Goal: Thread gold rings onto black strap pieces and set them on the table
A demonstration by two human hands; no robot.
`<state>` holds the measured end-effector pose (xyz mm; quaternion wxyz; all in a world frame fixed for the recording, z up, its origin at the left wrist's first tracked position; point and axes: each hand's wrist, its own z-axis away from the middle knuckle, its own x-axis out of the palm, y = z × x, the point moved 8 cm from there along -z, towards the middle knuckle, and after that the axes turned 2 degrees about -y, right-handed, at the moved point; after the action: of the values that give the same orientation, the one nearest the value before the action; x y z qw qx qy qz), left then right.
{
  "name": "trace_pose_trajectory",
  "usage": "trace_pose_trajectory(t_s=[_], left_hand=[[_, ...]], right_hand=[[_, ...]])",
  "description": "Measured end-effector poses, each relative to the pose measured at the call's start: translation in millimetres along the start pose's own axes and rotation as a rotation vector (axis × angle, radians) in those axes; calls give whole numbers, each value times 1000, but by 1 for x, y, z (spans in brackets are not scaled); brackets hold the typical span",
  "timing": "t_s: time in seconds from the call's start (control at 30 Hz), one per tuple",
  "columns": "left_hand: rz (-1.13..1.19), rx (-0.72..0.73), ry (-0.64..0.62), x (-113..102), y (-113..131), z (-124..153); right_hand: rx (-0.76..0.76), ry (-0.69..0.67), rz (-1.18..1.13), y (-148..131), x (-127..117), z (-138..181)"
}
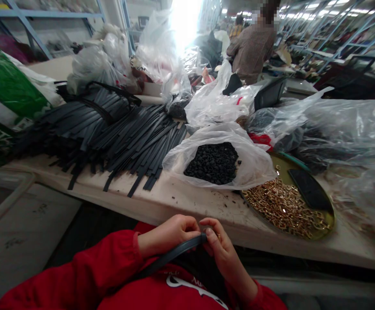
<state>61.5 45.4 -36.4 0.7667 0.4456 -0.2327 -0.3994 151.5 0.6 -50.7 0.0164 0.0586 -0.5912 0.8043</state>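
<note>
A green bag (16,88) stands before blue shelving (21,13).

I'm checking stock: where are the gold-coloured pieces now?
In the head view, the gold-coloured pieces lie on a tray at right, beside a flat black slab and right of the open plastic bag.

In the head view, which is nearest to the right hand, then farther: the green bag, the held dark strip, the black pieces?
1. Held dark strip: in the right hand.
2. Black pieces: ahead.
3. Green bag: far left.
</note>
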Motion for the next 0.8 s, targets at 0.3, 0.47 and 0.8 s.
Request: trace_pose_trajectory(t_s=[0.3, 0.47, 0.8], left_hand=[[-125, -45, -190, 7, 7, 8], [-220, -16, -88, 9, 7, 5], [-219, -33, -175, 8, 5, -1]], right_hand=[[-180, 97, 450, -16, -11, 4], [-212, 37, 529, -21, -7, 7], [-47, 80, 115, -4, -7, 1]])
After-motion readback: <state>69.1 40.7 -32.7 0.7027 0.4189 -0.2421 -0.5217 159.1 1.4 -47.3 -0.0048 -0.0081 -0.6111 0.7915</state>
